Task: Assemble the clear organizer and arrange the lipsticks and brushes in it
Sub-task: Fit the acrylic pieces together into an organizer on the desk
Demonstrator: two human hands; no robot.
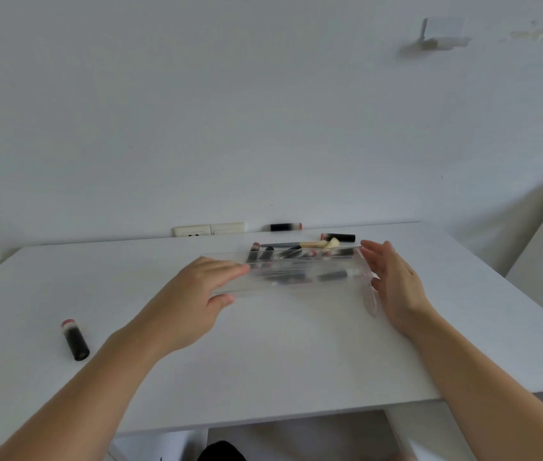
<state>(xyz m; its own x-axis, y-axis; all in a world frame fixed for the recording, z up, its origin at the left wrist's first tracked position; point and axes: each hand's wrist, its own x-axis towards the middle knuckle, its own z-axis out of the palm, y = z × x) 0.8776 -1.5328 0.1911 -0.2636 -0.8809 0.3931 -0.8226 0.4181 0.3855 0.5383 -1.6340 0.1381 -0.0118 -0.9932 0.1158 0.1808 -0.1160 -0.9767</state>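
Clear organizer (296, 274) between both hands' fingers (230, 268)

Motion blur smears the clear organizer (300, 274), so the dark lipsticks and brushes seen through its walls cannot be counted or told apart. Both forearms run off the bottom edge of the picture.

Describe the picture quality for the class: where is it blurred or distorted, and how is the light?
Head view: soft, even light, faint shadows on the white table; the clear organizer and the lipsticks inside are smeared by blur; the left hand and right hand are slightly soft; the wide lens bends the table's edges.
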